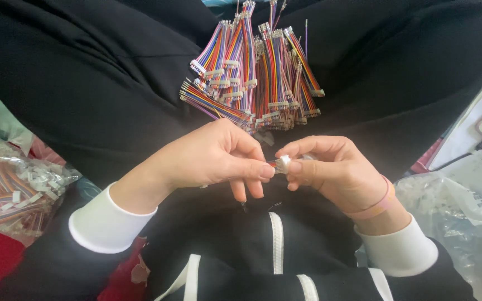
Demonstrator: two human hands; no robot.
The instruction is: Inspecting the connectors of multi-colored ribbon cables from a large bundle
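Both hands met over the lap: the left hand (213,159) pinched wire ends, and the right hand (330,167) pinched a small white connector (283,163) against them. Just beyond lay a pile of coloured cables (258,72).

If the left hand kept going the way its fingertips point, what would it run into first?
The left hand points toward the right hand; it would meet the small white connector pinched there, which its fingertips seem almost to touch.
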